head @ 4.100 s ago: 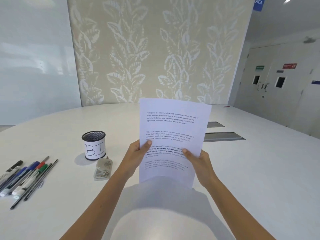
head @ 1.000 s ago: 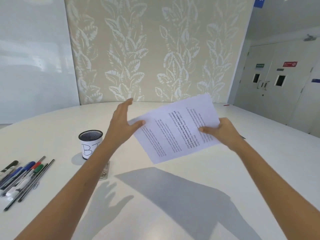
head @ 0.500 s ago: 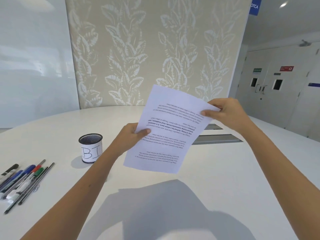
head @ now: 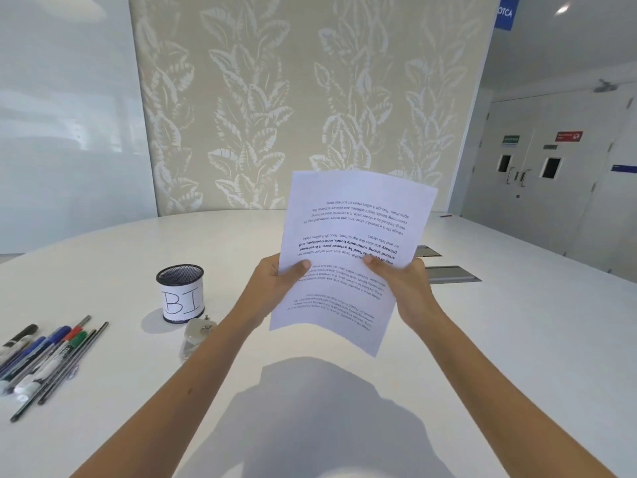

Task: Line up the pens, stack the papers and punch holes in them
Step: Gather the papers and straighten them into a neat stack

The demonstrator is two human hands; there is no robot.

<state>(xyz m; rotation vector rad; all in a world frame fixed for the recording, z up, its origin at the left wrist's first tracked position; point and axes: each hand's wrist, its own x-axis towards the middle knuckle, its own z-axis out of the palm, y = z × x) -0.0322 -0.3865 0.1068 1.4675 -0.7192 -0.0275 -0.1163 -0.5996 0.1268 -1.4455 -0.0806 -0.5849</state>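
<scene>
I hold a stack of printed papers (head: 358, 215) upright above the white table (head: 517, 339), the text upside down to me. My left hand (head: 272, 281) grips the left edge with the thumb on the front. My right hand (head: 400, 281) grips the right edge the same way. Several pens and markers (head: 44, 357) lie side by side at the table's left edge. A small metal hole punch (head: 194, 338) lies beside my left forearm, partly hidden by it.
A black mesh cup (head: 180, 293) with a white label reading "BI" stands behind the punch. Two grey cable hatches (head: 451, 273) sit flush in the table behind the papers. A patterned wall and grey doors stand beyond the table.
The papers have been turned from text-upright to upside down. Over the last second they swung from tilted sideways to upright, and both hands came back to the lower side edges.
</scene>
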